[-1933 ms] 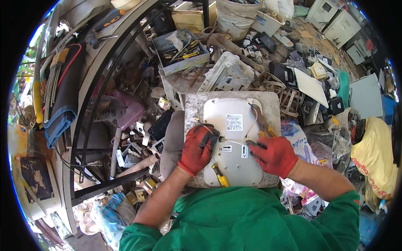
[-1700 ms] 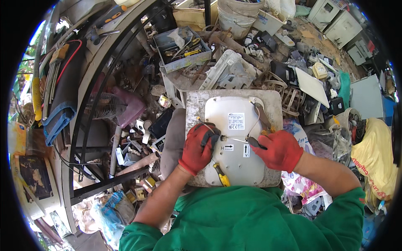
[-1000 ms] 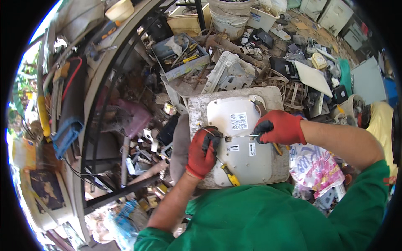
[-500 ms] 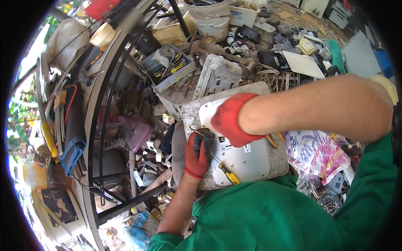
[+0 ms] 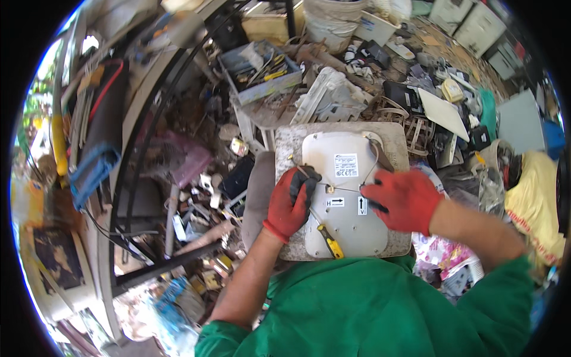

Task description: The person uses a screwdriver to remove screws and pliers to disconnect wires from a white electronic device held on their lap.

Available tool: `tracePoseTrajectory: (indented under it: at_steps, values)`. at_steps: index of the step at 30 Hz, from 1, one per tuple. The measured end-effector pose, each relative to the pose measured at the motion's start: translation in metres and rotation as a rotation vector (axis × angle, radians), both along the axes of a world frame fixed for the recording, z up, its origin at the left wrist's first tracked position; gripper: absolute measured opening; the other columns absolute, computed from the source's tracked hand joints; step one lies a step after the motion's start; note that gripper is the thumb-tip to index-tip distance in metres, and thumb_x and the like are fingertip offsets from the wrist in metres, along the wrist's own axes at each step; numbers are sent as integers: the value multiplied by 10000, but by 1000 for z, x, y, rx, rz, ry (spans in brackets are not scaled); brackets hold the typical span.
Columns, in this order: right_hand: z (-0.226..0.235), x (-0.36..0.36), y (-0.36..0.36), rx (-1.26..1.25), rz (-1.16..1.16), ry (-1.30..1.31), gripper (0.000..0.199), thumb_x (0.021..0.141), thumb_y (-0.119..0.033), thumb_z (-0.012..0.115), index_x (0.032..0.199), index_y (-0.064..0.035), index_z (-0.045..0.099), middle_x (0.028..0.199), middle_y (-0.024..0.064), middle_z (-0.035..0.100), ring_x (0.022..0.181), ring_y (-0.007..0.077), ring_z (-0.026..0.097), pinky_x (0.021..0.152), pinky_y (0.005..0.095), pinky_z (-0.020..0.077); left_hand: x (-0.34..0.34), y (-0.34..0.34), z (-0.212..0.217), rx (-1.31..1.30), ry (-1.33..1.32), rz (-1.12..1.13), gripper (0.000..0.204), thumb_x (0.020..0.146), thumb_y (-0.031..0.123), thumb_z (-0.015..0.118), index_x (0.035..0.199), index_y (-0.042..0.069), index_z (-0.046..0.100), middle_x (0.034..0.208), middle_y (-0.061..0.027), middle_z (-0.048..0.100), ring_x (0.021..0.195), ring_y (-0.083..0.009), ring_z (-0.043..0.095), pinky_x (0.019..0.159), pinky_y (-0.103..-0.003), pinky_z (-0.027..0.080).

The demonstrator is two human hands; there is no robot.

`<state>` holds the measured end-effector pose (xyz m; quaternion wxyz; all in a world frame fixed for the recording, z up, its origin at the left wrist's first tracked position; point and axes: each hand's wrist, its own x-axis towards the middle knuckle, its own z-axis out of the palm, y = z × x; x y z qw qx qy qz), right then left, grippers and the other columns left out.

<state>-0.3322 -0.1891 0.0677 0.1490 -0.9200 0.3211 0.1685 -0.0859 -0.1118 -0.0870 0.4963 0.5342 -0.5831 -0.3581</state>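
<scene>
A flat pale panel (image 5: 357, 229) with rounded corners, small rivets and labels lies on a worn square board (image 5: 288, 146) in front of me. My left hand (image 5: 286, 205), in a red glove with dark fingertips, is closed on a thin cable (image 5: 345, 188) over the panel's left side. At the right side, my right hand (image 5: 407, 201), gloved alike, has its fingers curled around the cable near a bend; the exact grip is partly hidden. Below the left hand, a screwdriver (image 5: 331, 243) with a yellow and black handle rests on the panel.
Beyond the board stands a grey bin (image 5: 267, 89) of tools. A black metal frame (image 5: 140, 134) rises at left. Scrap and old electronics cover the floor around me. A yellow bag (image 5: 532, 202) lies at right, and a white bucket (image 5: 333, 27) stands at the back.
My right hand has drawn back from across the panel to its right side, uncovering labels and the cable. The left hand keeps its hold. The view has shifted slightly.
</scene>
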Motion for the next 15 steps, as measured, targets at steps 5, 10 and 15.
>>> tracePoseTrajectory:
  at_steps: [5,10,15]
  values:
    - [-49,-37,77,-54,-289,-418,413,793,-161,769,1189,-87,678,1006,125,641,738,360,673,624,460,544,-7,-6,-1,95,69,28,194,1065,71,493,1168,48,656,924,29,674,641,-19,440,583,-210,385]
    - [-68,-24,104,-110,-412,-496,391,819,-132,751,1201,-96,674,1004,133,627,730,353,669,622,452,540,-10,-13,20,225,204,-63,193,1099,146,498,1124,65,671,800,63,587,634,3,400,557,-201,337]
    - [-77,-14,111,-120,-448,-484,371,858,-167,715,1219,-112,654,1000,148,620,761,336,682,631,460,548,-8,-23,33,307,-31,-93,162,1015,99,575,1127,46,680,900,-139,693,778,-252,650,757,-348,522]
